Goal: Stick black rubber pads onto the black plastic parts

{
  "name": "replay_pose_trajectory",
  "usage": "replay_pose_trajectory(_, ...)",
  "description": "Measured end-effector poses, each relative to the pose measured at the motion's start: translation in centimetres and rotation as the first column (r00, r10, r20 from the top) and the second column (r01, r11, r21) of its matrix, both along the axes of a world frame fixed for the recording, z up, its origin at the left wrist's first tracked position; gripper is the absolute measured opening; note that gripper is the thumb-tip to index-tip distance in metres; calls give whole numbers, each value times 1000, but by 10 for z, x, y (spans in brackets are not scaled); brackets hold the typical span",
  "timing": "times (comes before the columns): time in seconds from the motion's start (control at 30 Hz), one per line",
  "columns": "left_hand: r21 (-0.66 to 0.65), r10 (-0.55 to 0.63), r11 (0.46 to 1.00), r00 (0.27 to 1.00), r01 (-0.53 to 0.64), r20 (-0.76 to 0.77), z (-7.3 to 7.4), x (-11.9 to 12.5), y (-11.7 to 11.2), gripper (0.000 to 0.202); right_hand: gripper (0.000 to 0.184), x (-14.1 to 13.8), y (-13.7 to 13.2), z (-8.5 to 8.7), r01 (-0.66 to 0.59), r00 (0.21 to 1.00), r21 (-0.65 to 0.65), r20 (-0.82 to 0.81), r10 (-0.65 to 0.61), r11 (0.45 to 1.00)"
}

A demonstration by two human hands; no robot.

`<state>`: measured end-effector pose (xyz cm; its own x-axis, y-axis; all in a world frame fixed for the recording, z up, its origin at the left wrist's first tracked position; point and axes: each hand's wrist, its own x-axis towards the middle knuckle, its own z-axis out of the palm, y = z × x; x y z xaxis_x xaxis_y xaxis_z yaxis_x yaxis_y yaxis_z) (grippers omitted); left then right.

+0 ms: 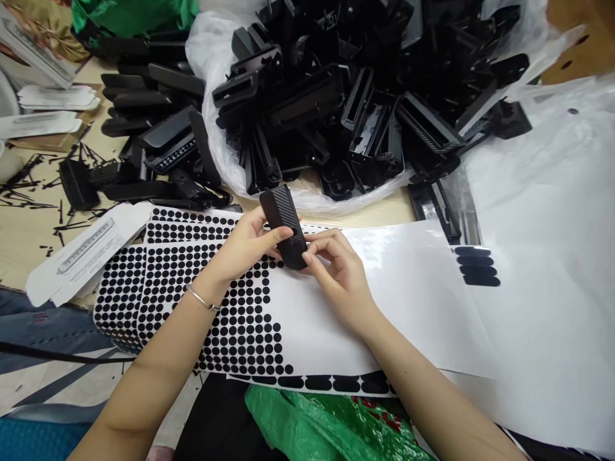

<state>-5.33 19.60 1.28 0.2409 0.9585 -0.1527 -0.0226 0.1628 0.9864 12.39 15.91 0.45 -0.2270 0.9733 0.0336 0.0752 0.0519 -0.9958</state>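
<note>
A thin, silver-coloured bangle (202, 299) rings the left wrist, a narrow, rounded band with a bright shine. Past it, the left hand (247, 246) is bare, and the left forearm (158, 365) is bare down to the picture's lower edge. The right hand (339, 272) and right forearm (427, 390) are bare too, both slender. Plain black cloth (216, 419) covers the lap; its cut is too dark to make out.

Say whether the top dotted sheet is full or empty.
Partly full: the sheet has black dots on its left but bare white near the right hand.
</note>
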Motion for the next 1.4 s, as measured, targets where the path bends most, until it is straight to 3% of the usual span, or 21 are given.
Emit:
replay_pose_trajectory(0.33,33,-3,999,1000,4,-12,1,2,-5,46,15,0,-2,-2,52,998,13,31,-52,999)
replay_pose_trajectory(0.53,67,-3,998,996,-3,93,-2,3,0,49,21,-5,-3,-3,231,973,37,7,-231,972)
replay_pose_trajectory(0.6,70,-27,997,991,18,131,4,-1,-1,51,20,-6,-2,4,289,956,21,-58,-287,957)
replay_pose_trajectory(0.67,85,-53,996,987,40,151,17,-5,-8,51,41,-4,-4,17,268,956,-12,-123,-268,963)
replay_pose_trajectory(0.73,133,-74,990,986,54,152,35,-6,-23,51,58,-1,-10,36,132,981,-14,-141,-133,991)
replay_pose_trajectory(0.83,199,-78,979,986,48,145,57,-1,-58,54,52,3,-34,65,-82,995,47,-46,85,995)
replay_pose_trajectory(0.93,210,-22,978,982,-18,187,63,7,-98,52,50,3,-71,79,-89,996,63,21,88,994)
replay_pose_trajectory(1.03,181,-4,983,979,-34,204,55,10,-133,51,62,4,-113,78,-150,988,-5,-32,150,989)
replay_pose_trajectory(1.13,164,-73,986,980,43,184,47,8,-163,49,71,8,-154,70,-256,963,-98,-115,244,962)
replay_pose_trajectory(1.2,205,-89,977,988,62,126,44,5,-182,49,73,13,-179,65,-266,957,-153,-157,242,952)
replay_pose_trajectory(1.3,325,-24,945,997,46,-72,35,-5,-214,42,70,28,-213,60,-176,972,-236,-195,131,956)
replay_pose_trajectory(1.4,299,-15,950,972,86,-233,2,-19,-255,37,68,47,-244,53,-29,979,-311,-202,-36,950)
